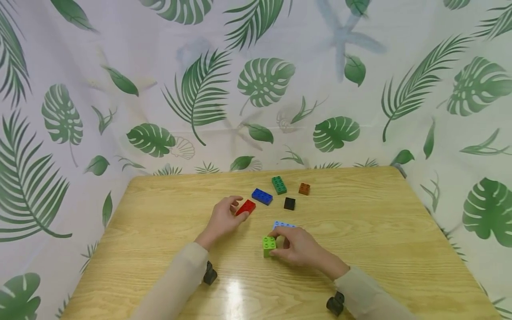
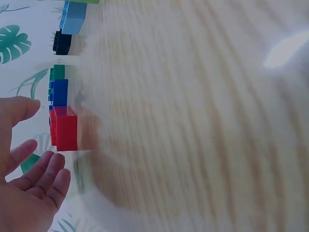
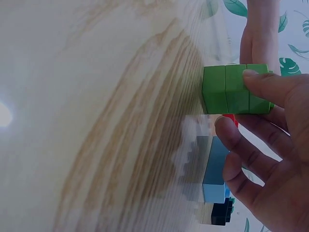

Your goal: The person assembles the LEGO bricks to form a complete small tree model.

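My right hand [image 1: 302, 246] pinches a lime green stack of toy building bricks [image 1: 269, 247] between thumb and forefinger. In the right wrist view the stack [image 3: 231, 89] shows three layers and stands on the table; the other fingers are loosely bent. My left hand [image 1: 225, 218] reaches around a red brick [image 1: 246, 207]. The left wrist view shows a gap between its parted fingers and the red brick [image 2: 66, 129], which rests on the table. Just behind the right hand lies a light blue brick [image 1: 283, 224], partly covered by it.
Farther back on the wooden table [image 1: 160, 213] lie a blue brick [image 1: 262, 196], a dark green brick [image 1: 279, 185], a small brown brick [image 1: 304, 189] and a black brick [image 1: 290, 203]. A leaf-patterned curtain [image 1: 216, 146] hangs behind the table's far edge.
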{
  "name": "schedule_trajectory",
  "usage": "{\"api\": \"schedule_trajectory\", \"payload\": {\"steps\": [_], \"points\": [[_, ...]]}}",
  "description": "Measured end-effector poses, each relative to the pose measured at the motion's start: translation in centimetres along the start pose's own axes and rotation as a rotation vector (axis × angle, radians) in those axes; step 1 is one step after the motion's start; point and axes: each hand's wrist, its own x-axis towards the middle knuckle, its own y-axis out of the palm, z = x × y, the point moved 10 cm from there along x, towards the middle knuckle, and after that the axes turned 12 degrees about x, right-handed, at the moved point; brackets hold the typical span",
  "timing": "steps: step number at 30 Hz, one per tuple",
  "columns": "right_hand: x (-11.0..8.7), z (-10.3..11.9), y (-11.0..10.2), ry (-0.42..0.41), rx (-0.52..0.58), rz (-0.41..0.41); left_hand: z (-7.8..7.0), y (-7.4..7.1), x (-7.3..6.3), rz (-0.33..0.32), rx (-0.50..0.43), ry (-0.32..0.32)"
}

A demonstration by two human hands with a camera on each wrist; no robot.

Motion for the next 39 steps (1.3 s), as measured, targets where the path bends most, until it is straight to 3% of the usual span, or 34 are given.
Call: {"api": "schedule_trajectory", "payload": {"steps": [9,19,27,39], "points": [[0.0,-0.3,0.0,0.027,0.009,0.008,0.9,1.1,1.1,0.007,-0.007,-0.053],[-0.1,-0.1,0.1,0.027,0.012,0.018,1.4,1.9,1.7,0.026,0.037,-0.024],[-0.1,0.0,0.1,0.027,0.025,0.023,1.5,1.8,1.6,0.005,0.047,-0.003],[-0.1,-0.1,0.0,0.04,0.023,0.018,0.4,0.7,0.8,0.055,0.03,0.032]]}}
